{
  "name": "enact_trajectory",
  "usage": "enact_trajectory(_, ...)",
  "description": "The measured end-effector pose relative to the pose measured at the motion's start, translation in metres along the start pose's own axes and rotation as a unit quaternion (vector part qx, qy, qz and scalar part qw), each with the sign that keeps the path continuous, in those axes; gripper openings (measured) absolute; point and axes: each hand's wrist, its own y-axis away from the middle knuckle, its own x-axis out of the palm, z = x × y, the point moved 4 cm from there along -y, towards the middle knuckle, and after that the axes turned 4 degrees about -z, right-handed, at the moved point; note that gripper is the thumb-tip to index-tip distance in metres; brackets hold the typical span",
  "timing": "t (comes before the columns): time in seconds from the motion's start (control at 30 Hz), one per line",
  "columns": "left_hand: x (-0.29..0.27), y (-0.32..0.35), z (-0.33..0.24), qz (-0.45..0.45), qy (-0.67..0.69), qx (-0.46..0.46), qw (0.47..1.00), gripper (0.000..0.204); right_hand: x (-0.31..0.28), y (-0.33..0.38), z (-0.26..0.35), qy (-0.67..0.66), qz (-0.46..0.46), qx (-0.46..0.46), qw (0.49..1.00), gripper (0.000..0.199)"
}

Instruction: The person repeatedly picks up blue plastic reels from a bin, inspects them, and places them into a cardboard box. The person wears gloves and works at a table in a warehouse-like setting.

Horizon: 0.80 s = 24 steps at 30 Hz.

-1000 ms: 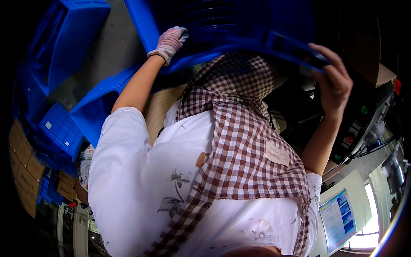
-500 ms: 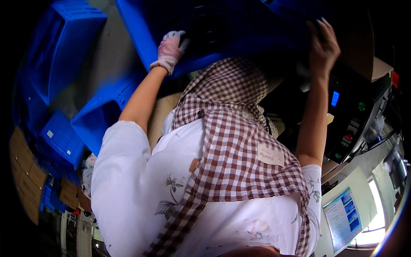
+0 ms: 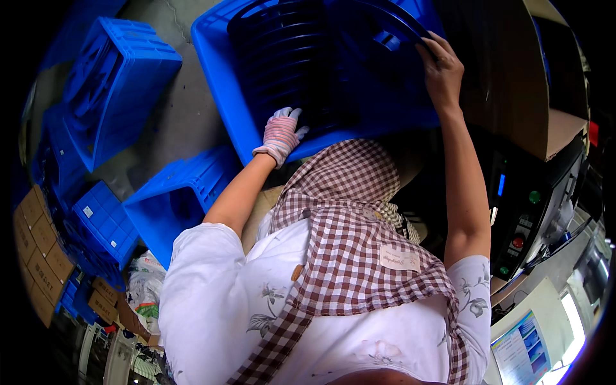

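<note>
The left hand (image 3: 280, 135), in a striped glove, rests with fingers spread on the near wall of the large blue crate (image 3: 224, 83). The bare right hand (image 3: 440, 67) is clamped on a black ring (image 3: 391, 16) at the crate's far right side. The crate sits on the concrete floor (image 3: 173, 122), beside other blue crates (image 3: 115, 90).

the crate (image 3: 231, 83) is bright blue, and the ribbed parts (image 3: 289, 58) stacked in it look black, though shadow blurs them. the left hand (image 3: 280, 135) wears a white glove with fine pink stripes. the apron (image 3: 346, 256) is brown-and-white check, over a white shirt (image 3: 218, 301) with grey flower prints. the boxes (image 3: 38, 256) are tan.
</note>
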Motion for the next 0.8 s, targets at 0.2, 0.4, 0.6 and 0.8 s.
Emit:
enact_trajectory(0.2,-0.002,0.004,-0.007,-0.060,0.051,0.010,0.997,0.053,0.024,-0.069,0.033,0.055,0.008,-0.137,0.989,0.011)
enact_trajectory(0.4,-0.013,0.003,-0.013,-0.071,0.041,0.007,0.997,0.063,0.045,-0.105,0.050,0.048,0.039,-0.226,0.972,0.011)
enact_trajectory(0.6,-0.020,0.003,-0.019,-0.033,0.042,-0.014,0.998,0.075,0.078,-0.113,0.063,0.080,0.082,-0.284,0.952,0.007)
enact_trajectory(0.8,-0.011,0.001,-0.028,-0.012,0.009,0.001,1.000,0.083,0.035,-0.097,0.054,0.041,0.012,-0.137,0.990,0.031)
